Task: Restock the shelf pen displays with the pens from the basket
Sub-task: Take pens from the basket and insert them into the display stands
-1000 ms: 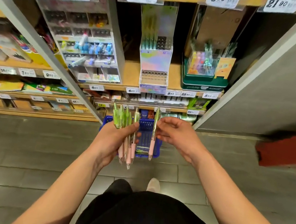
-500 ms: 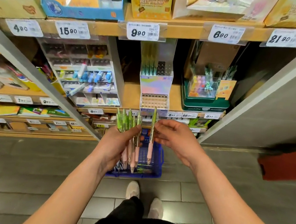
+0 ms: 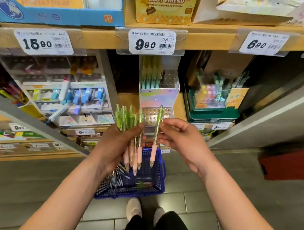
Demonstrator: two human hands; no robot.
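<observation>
My left hand [image 3: 115,145] grips a bundle of green-topped pens with pink grips [image 3: 128,119], tips pointing down. To its right, my right hand [image 3: 179,137] pinches a single pen of the same kind [image 3: 156,135], held upright. Both hands hover in front of an iridescent tiered pen display [image 3: 157,97] on the shelf; its upper tier holds several green pens, and its lower tier of holes [image 3: 153,114] looks bare. Below the hands a blue plastic basket [image 3: 154,175] stands on the floor with more pens lying in it.
A white display of blue correction items [image 3: 74,94] stands left of the pen display. To the right sits a green case of coloured pens [image 3: 212,102]. Price tags line the wooden shelf edge [image 3: 208,40]. A grey panel [image 3: 278,107] and a red object [image 3: 296,163] lie right. My feet [image 3: 133,208] stand behind the basket.
The view has tilted upward and closer to the shelf, so the display appears larger. Both hands have risen with their pens toward the lower tier of the display.
</observation>
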